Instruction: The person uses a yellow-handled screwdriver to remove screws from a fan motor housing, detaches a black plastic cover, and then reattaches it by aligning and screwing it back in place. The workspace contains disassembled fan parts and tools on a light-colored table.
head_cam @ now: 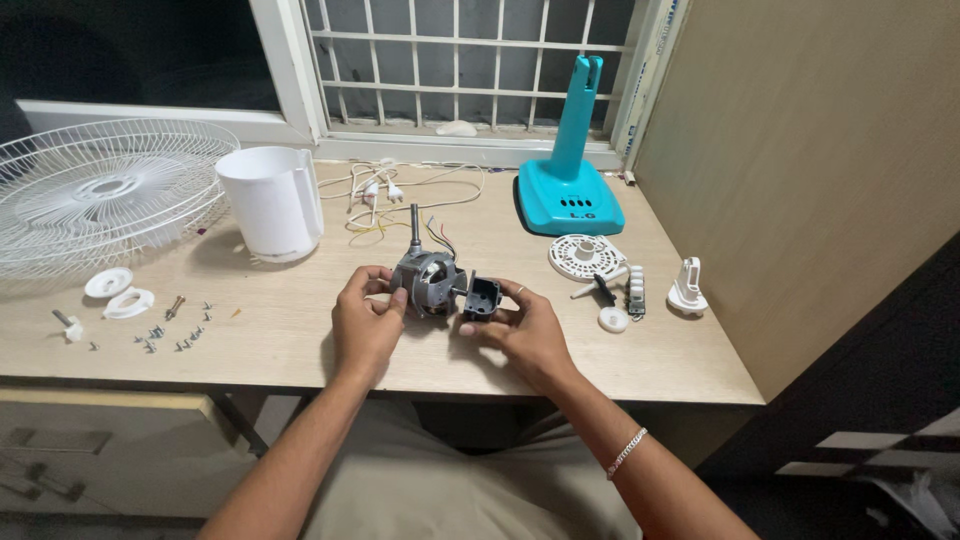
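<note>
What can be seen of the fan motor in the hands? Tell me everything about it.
The fan motor is a grey metal block with a rounded housing and a thin steel shaft rising upright from its top. Coloured wires trail from behind it toward the white cord near the window. It rests at the table's front middle. The left hand grips its left side; the right hand holds a small black open box against its right side.

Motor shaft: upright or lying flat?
Upright. The shaft points straight up from the motor, which the left hand steadies on the table.
</note>
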